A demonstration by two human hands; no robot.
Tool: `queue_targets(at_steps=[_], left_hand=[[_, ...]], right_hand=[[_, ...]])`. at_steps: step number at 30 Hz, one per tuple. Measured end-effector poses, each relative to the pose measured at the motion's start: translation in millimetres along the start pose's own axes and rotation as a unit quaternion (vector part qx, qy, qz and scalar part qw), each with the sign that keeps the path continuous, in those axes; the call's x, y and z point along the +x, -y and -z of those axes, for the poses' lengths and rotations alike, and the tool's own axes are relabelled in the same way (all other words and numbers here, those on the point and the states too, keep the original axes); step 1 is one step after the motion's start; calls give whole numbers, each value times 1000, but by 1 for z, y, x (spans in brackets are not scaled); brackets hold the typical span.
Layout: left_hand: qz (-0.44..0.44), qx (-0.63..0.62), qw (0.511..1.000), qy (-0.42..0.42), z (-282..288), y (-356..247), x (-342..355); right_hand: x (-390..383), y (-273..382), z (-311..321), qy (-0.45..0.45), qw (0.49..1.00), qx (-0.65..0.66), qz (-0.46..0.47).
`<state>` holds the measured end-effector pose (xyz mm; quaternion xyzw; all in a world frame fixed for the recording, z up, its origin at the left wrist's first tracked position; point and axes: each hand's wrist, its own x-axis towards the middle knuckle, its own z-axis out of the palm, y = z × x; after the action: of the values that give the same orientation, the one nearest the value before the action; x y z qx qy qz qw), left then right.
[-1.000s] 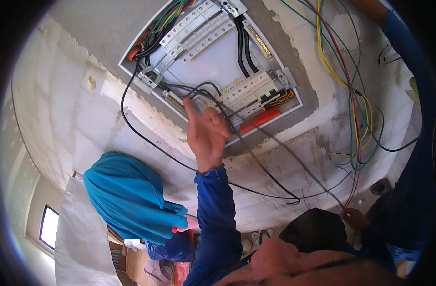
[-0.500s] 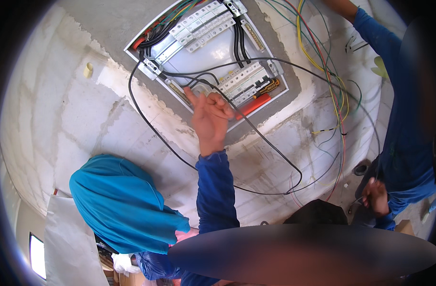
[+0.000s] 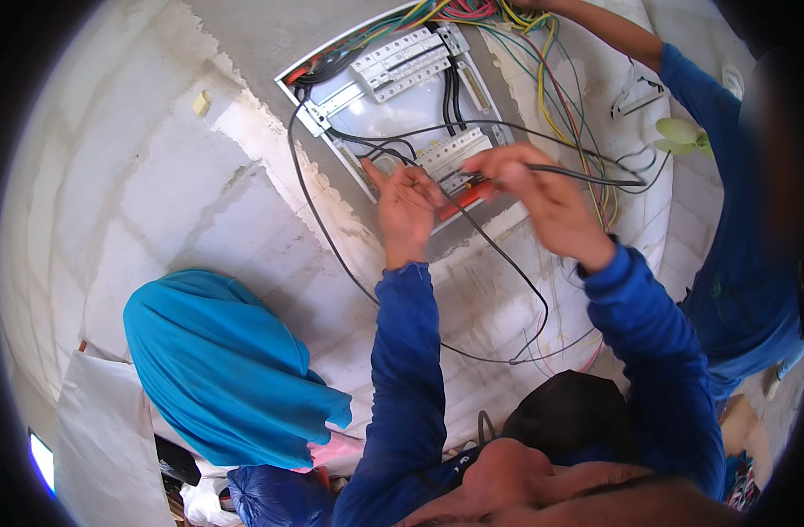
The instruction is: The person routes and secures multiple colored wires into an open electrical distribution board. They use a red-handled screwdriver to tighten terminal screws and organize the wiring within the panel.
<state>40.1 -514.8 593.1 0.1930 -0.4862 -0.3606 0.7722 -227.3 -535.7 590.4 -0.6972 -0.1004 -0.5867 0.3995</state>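
An electrical distribution box [image 3: 289,77] with rows of white circuit breakers [image 3: 402,63] is set into the wall. My left hand [image 3: 407,215] is at its lower edge, one finger stretched out and the others curled at a black cable [image 3: 494,244] that loops down from the box. Over the lower breaker row [image 3: 455,151], my right hand [image 3: 551,206] is closed around a thick black cable length [image 3: 595,178] trailing to the right; motion blurs its fingers. Between my hands, an orange-red bar-shaped thing [image 3: 462,204] lies along the box's lower edge, partly hidden.
At the right a co-worker in a blue sleeve [image 3: 701,92] reaches up to bundled coloured wires [image 3: 543,75]. A turquoise cloth [image 3: 213,360] drapes over something at lower left. A black rounded thing [image 3: 569,413] is below my arms. Loose wires hang down the wall.
My right hand has come into view over the lower breakers with the cable. My left hand keeps its pose. The view has shifted, and the co-worker's lower hand has left sight.
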Motion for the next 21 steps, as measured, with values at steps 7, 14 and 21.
queue_targets(at_steps=[7,14,21], left_hand=[[13,-32,999,-2,-3,-1,-4],[42,-56,997,28,4,-3,-1],[14,-59,998,15,8,1,-6]], right_hand=[[94,-74,-39,153,944,-277,-92],[142,-132,-50,189,912,-357,-67],[167,-123,-37,239,830,-503,-41]])
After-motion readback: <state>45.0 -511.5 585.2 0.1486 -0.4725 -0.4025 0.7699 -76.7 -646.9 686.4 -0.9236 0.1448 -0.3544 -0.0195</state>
